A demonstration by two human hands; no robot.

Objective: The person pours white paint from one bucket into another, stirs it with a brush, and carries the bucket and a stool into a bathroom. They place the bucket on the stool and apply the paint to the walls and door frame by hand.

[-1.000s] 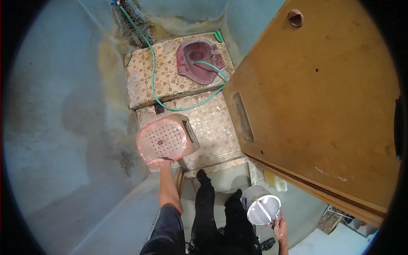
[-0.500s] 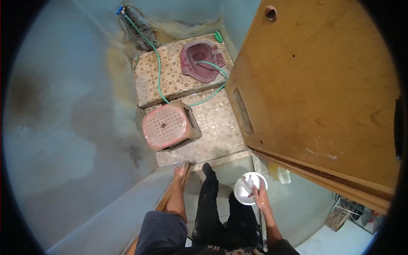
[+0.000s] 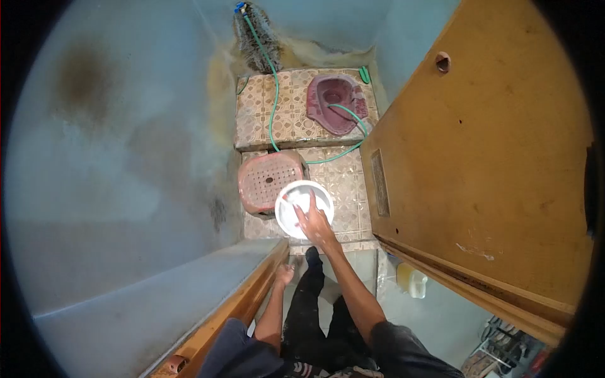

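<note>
Here: your right hand (image 3: 317,225) reaches forward, fingers closed over the top of the white bucket (image 3: 291,213), which hangs just right of the pink stool (image 3: 268,179). Your left hand (image 3: 285,274) sits lower, by the wooden frame (image 3: 249,299); I cannot tell its grip.

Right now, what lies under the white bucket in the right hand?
Seen from above, the white bucket overlaps the patterned floor tiles and the near corner of the pink perforated stool. Whatever lies directly beneath it is covered.
</note>
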